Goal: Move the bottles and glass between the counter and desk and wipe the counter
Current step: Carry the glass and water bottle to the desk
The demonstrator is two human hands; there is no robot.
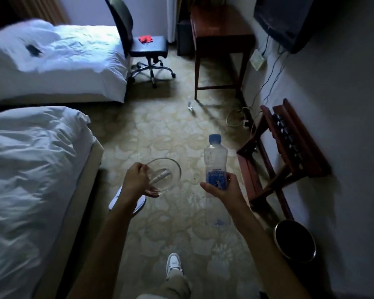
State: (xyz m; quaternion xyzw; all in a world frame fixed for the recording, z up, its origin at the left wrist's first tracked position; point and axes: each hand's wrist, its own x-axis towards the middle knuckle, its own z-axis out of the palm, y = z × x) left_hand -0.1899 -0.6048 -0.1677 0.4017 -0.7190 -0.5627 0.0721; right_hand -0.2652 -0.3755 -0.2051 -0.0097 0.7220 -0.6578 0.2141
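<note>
Two white beds (41, 169) lie left of the grips, a black office chair (147, 46) bearing a red cloth (145, 39) stands beyond them, and a folded wooden rack (289, 147) and dark bin (295, 240) sit to their right

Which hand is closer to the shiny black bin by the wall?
Right. The right hand, holding the bottle, is up and left of the bin. The left hand, holding the glass, is farther left.

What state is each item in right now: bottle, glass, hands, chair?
bottle: capped, upright, held in right hand
glass: empty, tilted, held in left hand
office chair: unoccupied, red cloth on seat
wooden desk: top bare where visible
</note>
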